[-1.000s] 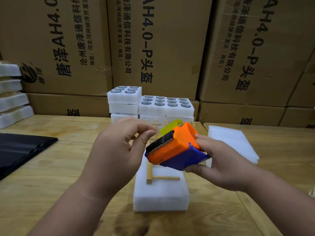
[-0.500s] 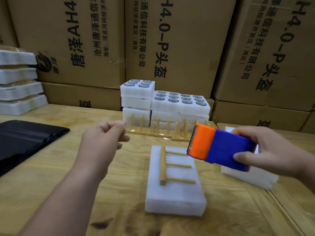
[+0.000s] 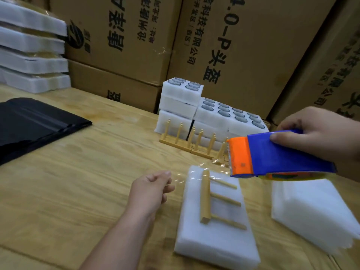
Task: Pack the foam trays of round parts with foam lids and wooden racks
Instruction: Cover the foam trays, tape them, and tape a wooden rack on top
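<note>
Stacked brown cardboard cartons point(image 3: 224, 45) wall off the back of a pale wooden workbench point(image 3: 87, 182), and the work in hand sits at its near middle: a closed white foam block point(image 3: 216, 227), lid already on, with a small wooden rack of one bar and three pegs point(image 3: 212, 199) laid flat on top of it. A strip of clear tape point(image 3: 196, 172) glints from the far left corner of that block; the left hand point(image 3: 152, 188) has its fingers pinched together beside that strip, seemingly holding its free end, though the blur makes that uncertain. The right hand point(image 3: 319, 133) is clamped around an orange and blue tape dispenser point(image 3: 272, 154) held above the block's far right corner. By my reading this pack is assembled and only its taping is under way. Plenty is left: behind it stand more upright wooden peg racks point(image 3: 191, 141) and open white foam trays of round grey parts point(image 3: 229, 112), uncovered, while a pile of thin white foam lids point(image 3: 311, 211) waits at the right. Further out lie a black plastic sheet point(image 3: 35, 121) and stacked white foam packs point(image 3: 33, 55), possibly finished
</note>
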